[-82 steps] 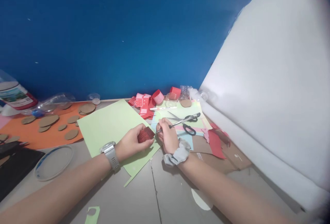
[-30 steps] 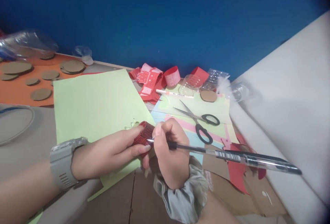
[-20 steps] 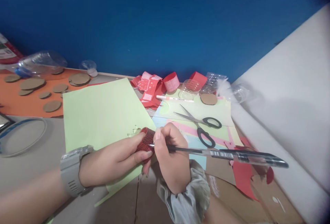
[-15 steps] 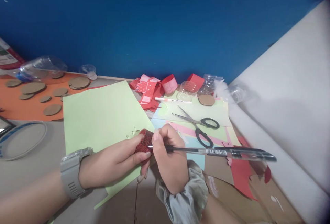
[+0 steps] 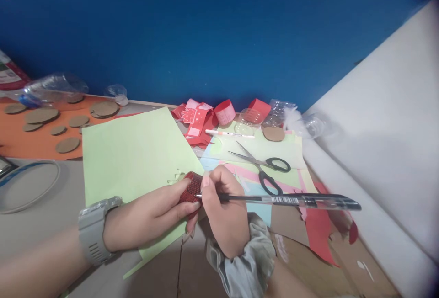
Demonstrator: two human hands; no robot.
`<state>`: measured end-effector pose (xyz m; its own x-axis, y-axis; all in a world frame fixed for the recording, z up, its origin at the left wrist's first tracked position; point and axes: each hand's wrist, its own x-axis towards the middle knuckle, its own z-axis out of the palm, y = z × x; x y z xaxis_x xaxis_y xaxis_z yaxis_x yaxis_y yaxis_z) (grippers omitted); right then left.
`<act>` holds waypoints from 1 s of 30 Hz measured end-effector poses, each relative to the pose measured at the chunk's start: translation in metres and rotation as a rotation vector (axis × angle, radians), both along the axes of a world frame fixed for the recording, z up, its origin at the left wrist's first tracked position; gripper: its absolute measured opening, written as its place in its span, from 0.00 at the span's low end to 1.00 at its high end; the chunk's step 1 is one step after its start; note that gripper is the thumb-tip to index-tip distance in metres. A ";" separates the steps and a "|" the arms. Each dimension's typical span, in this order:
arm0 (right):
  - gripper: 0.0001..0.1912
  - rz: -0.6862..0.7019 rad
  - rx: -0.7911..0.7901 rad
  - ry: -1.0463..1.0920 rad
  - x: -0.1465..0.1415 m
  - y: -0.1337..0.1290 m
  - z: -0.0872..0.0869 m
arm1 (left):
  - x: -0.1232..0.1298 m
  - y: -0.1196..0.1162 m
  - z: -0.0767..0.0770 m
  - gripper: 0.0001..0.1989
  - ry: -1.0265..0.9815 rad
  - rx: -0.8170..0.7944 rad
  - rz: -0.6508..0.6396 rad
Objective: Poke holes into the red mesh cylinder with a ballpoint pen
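Blue wall (image 5: pixel 206 42) across the back, white sheet-like surface (image 5: pixel 387 119) sloping in at right. Grey tabletop (image 5: pixel 65 225) below, crowded with paper craft material.

Left hand (image 5: pixel 151 215), grey watch (image 5: pixel 96 231) at the wrist: thumb and fingers closed around a small dark red patterned roll (image 5: pixel 194 187), its open end tipped up. The roll is between the two hands, over the lower right edge of a light green paper sheet (image 5: pixel 133 151). Small dark-edged shapes (image 5: pixel 176 177) just beside it on the green; drawn or cut, cannot tell.

Right hand (image 5: pixel 226 215), grey-green scrunchie (image 5: pixel 247 257) at the wrist: fingers pinching a clear ballpoint pen (image 5: pixel 267 199) near its point. Tip at the roll's patterned side, barrel running out to the right.

Beyond the right hand, black-handled scissors (image 5: pixel 254 157) lie with blades apart on layered pastel papers (image 5: pixel 219 145). Above them a white marker (image 5: pixel 229 133) and a cardboard disc (image 5: pixel 273 134). Red paper loops (image 5: pixel 225 112) near the wall.

Far left: orange sheet (image 5: pixel 27 140) bearing cardboard discs (image 5: pixel 41 115), a clear plastic bottle (image 5: pixel 56 88) lying on its side.
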<state>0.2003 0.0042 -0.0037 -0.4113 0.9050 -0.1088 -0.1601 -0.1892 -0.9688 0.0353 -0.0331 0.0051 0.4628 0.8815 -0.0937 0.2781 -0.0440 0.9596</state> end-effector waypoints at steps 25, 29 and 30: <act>0.22 -0.026 0.007 -0.014 -0.001 -0.001 0.007 | 0.000 0.001 0.001 0.14 -0.025 -0.016 -0.032; 0.22 -0.008 0.017 -0.009 -0.001 -0.001 0.003 | -0.001 0.001 0.001 0.14 -0.010 0.001 -0.026; 0.22 -0.007 0.019 -0.012 -0.001 0.000 0.003 | -0.001 0.001 0.001 0.12 -0.011 0.000 -0.024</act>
